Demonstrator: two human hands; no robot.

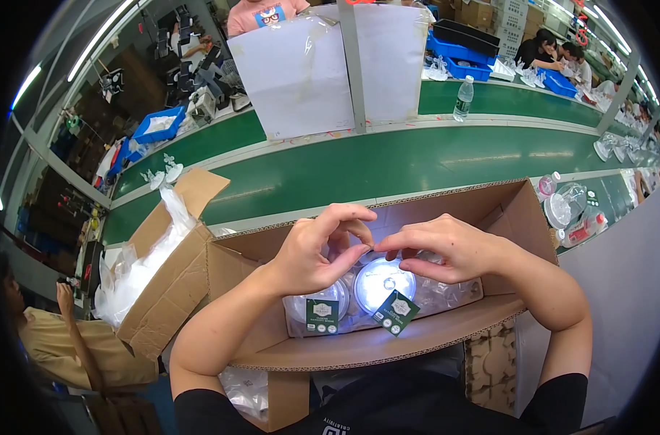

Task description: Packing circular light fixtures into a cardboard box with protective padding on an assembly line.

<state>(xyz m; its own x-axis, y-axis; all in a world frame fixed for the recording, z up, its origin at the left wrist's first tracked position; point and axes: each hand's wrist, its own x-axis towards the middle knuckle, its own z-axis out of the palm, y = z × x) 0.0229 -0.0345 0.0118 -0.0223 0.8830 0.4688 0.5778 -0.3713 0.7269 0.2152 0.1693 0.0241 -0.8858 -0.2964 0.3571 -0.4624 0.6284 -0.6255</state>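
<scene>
My left hand (324,250) is above an open cardboard box (384,349), thumb and forefinger pinched together. My right hand (446,250) meets it from the other side, its forefinger and thumb curled toward the left fingertips. Whatever is between the fingertips is too small to make out. Beneath the hands, inside the box, a round clear disc (385,284) glows bright white, with a green square tag (396,312) at its lower edge. Beside it lies a second round clear piece (299,307), unlit, with another green tag (322,316). Clear plastic wrapping (446,296) surrounds them.
At left stands a tilted cardboard carton (159,290) with plastic bags. Behind the box runs a green conveyor belt (417,163) with a water bottle (463,98). Clear plastic pieces (567,203) and a red-capped bottle (585,229) stand at right. A person (76,348) is at far left.
</scene>
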